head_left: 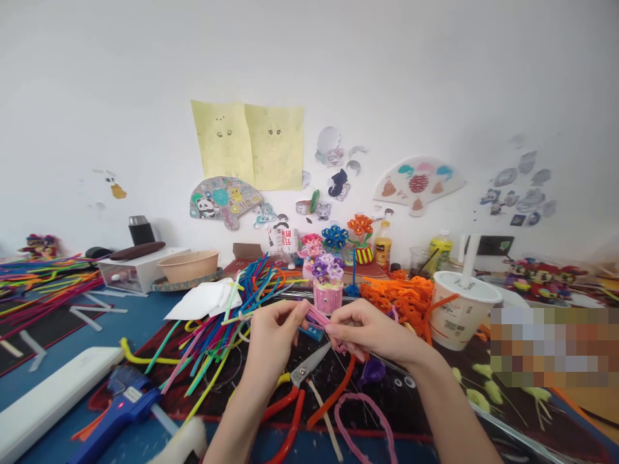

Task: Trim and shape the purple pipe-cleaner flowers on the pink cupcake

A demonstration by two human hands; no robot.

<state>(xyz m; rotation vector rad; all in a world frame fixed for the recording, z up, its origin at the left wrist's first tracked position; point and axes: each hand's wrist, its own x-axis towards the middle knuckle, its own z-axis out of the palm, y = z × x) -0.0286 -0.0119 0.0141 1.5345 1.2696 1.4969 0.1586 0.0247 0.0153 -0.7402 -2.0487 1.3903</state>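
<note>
Between my two hands runs a short bundle of pink pipe cleaners (318,316). My left hand (279,327) pinches its left end between thumb and fingertips. On the other end, my right hand (360,328) has its fingers closed. Below them lie scissors (302,370) with orange and yellow handles, blades pointing up toward my right hand. A loop of pink pipe cleaner (360,396) rests on the dark mat, near an orange strip (341,390). Just behind my hands stands a small pink pot (327,296) with purple and white pipe-cleaner flowers.
Many coloured pipe cleaners (213,348) spread at the left, beside a blue glue gun (118,415) and a white box (58,386). Orange pieces (399,296) pile up at the right, next to a paper cup (461,309). Bottles (383,245) and finished flowers (333,238) stand along the wall.
</note>
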